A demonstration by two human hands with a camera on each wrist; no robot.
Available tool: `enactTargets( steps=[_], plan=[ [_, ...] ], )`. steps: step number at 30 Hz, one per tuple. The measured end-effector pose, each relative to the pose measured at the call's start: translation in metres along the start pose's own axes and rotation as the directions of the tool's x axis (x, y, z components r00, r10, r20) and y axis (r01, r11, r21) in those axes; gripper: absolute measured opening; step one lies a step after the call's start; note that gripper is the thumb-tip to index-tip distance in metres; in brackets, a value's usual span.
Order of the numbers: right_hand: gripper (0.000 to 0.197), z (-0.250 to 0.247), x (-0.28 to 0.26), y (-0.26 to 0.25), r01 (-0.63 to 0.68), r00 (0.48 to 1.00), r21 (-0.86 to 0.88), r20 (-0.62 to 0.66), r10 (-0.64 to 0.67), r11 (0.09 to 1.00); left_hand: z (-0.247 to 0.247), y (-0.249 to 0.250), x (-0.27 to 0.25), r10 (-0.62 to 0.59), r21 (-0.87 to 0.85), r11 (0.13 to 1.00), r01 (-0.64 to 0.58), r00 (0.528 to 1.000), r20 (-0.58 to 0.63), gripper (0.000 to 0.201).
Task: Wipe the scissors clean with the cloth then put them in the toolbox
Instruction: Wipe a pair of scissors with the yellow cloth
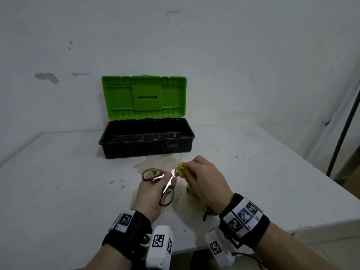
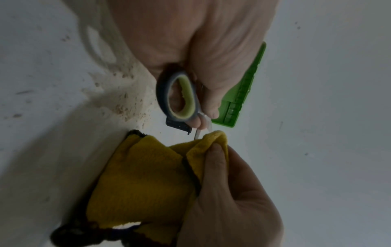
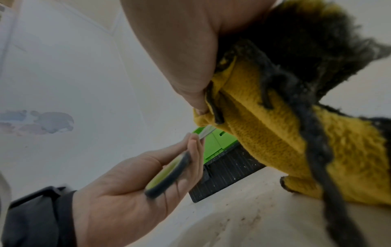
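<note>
My left hand [image 1: 153, 189] grips the scissors [image 1: 164, 184], spread wide apart, by one grey handle with a green lining [image 2: 180, 98]. The other handle loop [image 1: 151, 174] sticks out to the left. My right hand [image 1: 202, 178] pinches a yellow cloth with dark trim [image 2: 148, 180] around the blade tips, which are hidden inside the fold [image 3: 203, 120]. The rest of the cloth [image 1: 196, 195] hangs down to the table. The toolbox [image 1: 146, 141], black with a raised green lid [image 1: 144, 96], stands behind the hands with its inside bare.
The white table [image 1: 58, 182] has a brownish stain [image 1: 155, 164] under and in front of the hands. The wall [image 1: 233, 55] rises right behind the toolbox. A dark pole [image 1: 344, 129] leans at the far right, beyond the table edge.
</note>
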State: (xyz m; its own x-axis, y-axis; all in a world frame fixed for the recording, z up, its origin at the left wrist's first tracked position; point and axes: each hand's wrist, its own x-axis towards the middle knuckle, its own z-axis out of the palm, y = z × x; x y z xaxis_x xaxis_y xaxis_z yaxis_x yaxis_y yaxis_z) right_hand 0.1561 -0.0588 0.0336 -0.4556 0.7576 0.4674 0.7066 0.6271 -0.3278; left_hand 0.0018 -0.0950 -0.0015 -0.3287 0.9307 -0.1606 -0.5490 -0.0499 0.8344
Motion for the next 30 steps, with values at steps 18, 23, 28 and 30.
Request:
enactTargets(
  steps=[18, 23, 28, 30],
  plan=[
    [0.024, -0.009, 0.005, -0.01, 0.057, 0.998, -0.105, -0.014, -0.059, 0.993, -0.001, 0.0, 0.001, 0.114, 0.217, 0.968, -0.126, 0.991, 0.067, 0.011],
    [0.028, -0.001, 0.007, -0.007, -0.033, 0.999, -0.129, -0.04, 0.028, 0.991, -0.001, -0.005, -0.003, 0.113, 0.238, 0.963, -0.13, 0.99, 0.081, 0.011],
    [0.027, -0.02, 0.025, 0.018, -0.254, 0.963, -0.072, -0.117, 0.244, 0.965, -0.004, -0.003, -0.003, 0.122, 0.228, 0.965, -0.134, 0.99, 0.067, 0.011],
    [0.024, -0.021, 0.018, 0.011, -0.175, 0.978, -0.061, -0.122, 0.167, 0.983, -0.004, -0.001, -0.001, 0.122, 0.199, 0.972, -0.127, 0.992, 0.038, 0.009]
  ],
)
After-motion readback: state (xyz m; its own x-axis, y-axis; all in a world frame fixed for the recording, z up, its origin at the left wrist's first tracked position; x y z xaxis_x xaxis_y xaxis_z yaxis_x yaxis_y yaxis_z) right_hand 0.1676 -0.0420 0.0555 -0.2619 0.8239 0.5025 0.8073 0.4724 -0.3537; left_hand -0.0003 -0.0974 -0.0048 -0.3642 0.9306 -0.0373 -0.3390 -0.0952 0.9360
